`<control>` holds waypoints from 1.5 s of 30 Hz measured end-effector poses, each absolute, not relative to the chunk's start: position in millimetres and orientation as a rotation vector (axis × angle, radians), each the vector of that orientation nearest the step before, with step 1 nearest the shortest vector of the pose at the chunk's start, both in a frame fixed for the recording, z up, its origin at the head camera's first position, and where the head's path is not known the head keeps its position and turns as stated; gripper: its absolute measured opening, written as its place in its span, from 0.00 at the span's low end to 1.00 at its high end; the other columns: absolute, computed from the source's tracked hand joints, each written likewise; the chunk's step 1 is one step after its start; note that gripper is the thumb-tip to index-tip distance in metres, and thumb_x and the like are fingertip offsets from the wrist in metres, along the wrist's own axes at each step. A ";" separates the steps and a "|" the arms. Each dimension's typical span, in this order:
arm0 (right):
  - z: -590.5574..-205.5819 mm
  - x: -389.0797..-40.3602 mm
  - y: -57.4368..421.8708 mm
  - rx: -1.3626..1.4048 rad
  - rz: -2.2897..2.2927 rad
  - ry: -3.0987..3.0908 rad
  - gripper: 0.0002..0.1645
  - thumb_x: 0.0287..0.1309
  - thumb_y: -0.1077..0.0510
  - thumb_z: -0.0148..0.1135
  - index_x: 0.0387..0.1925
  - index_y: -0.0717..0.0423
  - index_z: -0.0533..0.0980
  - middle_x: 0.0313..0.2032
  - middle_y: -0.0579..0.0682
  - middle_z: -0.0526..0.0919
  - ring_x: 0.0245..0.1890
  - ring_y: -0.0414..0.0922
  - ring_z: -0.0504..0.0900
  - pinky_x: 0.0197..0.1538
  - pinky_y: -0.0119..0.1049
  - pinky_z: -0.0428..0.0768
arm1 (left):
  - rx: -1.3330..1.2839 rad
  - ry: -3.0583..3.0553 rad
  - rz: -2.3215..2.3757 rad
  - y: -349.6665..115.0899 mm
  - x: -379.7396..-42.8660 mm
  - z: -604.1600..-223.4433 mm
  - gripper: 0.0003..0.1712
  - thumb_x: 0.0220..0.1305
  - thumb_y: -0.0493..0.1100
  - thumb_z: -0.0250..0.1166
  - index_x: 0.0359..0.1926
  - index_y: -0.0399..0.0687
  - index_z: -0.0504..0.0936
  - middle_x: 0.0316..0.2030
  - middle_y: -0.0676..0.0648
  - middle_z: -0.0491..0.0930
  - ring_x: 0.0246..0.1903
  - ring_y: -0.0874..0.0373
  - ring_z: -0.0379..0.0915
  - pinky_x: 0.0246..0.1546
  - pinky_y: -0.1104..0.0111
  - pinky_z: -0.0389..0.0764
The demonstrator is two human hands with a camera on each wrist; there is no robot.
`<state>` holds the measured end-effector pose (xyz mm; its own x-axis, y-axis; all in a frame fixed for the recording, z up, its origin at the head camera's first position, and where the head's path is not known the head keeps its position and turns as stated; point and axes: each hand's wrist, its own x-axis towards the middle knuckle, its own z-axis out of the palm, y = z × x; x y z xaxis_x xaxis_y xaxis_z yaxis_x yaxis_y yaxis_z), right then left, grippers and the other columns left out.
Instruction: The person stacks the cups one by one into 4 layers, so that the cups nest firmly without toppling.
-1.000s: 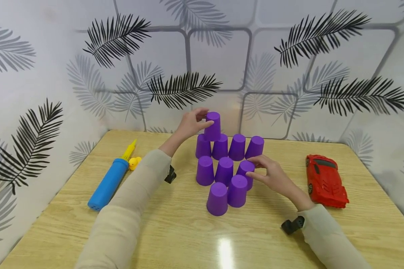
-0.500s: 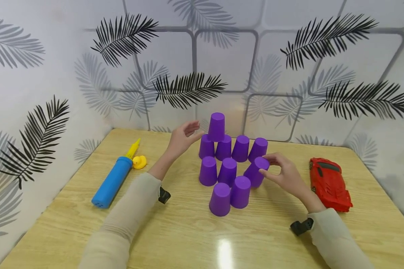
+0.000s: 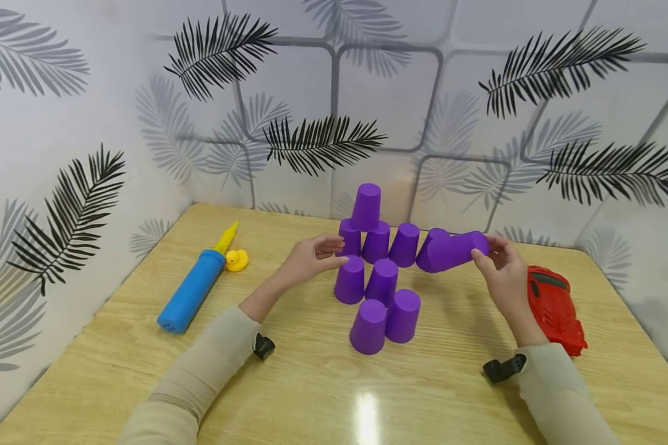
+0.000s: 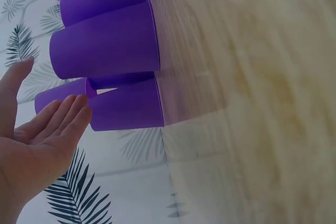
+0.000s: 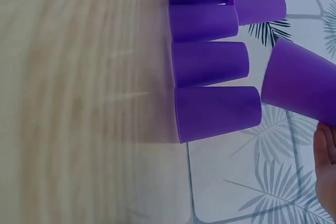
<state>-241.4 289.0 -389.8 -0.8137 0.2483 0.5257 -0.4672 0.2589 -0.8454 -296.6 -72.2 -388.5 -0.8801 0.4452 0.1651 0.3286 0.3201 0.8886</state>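
A tilted purple cup [image 3: 455, 251] is being gripped by the right hand [image 3: 509, 278] above the desk [image 3: 440, 389], left of the red toy car [image 3: 556, 311]; farther left of that car, the left hand [image 3: 310, 258] is being held out relaxed, grasping nothing.

Tilted cup [image 3: 458, 250]: purple, airborne at right, nearly sideways, mouth facing left!
Far row [image 3: 404, 245]: four purple cups, all upside down.
Top cup [image 3: 366, 208]: inverted, bridging the row's left two.
Middle pair [image 3: 381, 281]: purple, mouths down.
Near pair [image 3: 368, 326]: purple, likewise inverted.
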 end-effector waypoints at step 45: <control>-353.5 -322.6 271.7 0.208 1.144 -2.331 0.29 0.63 0.51 0.62 0.55 0.71 0.71 0.47 0.55 0.75 0.39 0.24 0.71 0.47 0.19 0.74 | 0.948 2.665 1.293 -67.1 -296.0 -395.3 0.24 0.58 0.47 0.72 0.53 0.40 0.82 0.48 0.41 0.86 0.48 0.52 0.84 0.51 0.67 0.85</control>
